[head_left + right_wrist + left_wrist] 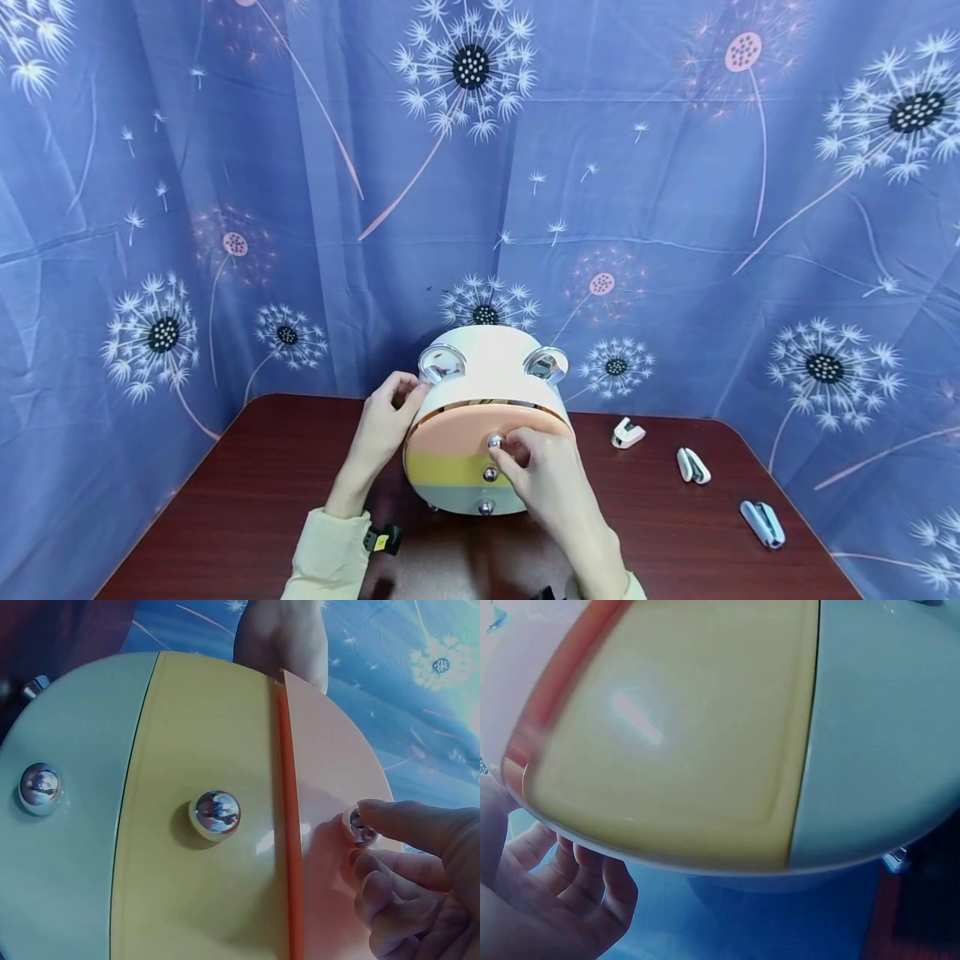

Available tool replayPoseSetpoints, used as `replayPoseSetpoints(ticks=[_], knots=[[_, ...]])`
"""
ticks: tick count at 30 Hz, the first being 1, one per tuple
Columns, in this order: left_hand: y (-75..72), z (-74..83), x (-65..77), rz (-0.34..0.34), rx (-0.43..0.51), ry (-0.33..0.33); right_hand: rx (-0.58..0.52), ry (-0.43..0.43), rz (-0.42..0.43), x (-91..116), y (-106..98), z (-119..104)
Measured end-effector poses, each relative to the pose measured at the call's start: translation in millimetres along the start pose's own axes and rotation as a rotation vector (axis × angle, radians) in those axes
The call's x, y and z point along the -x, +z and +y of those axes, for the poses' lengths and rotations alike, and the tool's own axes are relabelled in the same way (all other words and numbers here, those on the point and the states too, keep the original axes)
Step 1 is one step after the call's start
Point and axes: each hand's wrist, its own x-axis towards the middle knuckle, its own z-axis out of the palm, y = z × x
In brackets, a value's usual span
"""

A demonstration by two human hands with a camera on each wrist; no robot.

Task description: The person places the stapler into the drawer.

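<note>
A rounded white drawer box (491, 362) stands on the table, its front banded by a pink drawer (450, 429), a yellow drawer (446, 471) and a pale blue-green drawer (453, 498). My right hand (551, 479) pinches the silver knob (358, 827) of the pink drawer between thumb and forefinger. That drawer stands slightly out, its orange side edge (289, 825) showing in the right wrist view. My left hand (381, 429) rests against the box's left side, fingers loosely bent; the left wrist view shows the fingers (619, 889) partly behind the rim.
On the table's right side lie a white stapler-like object (627, 433), another white one (692, 466) and a pale blue one (762, 524). Two shiny domes (442, 363) sit on the box top. A blue dandelion-print curtain (675, 317) hangs behind the brown table (247, 483).
</note>
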Motion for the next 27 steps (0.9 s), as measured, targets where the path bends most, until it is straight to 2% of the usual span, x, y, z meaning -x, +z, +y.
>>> replayPoseSetpoints(ticks=[5, 16, 27], knots=[[0.5, -0.5, -0.5, 0.01, -0.01, 0.005, -0.002, 0.046, 0.001, -2.4, 3.4, 2.5], [0.7, -2.0, -0.6, 0.007, 0.008, 0.007, -0.032, 0.051, -0.003, -2.3, 8.5, 8.8], [-0.3, -2.0, -0.9, 0.005, 0.003, 0.007, -0.013, 0.131, -0.066, 7.7, 9.4, 8.0]])
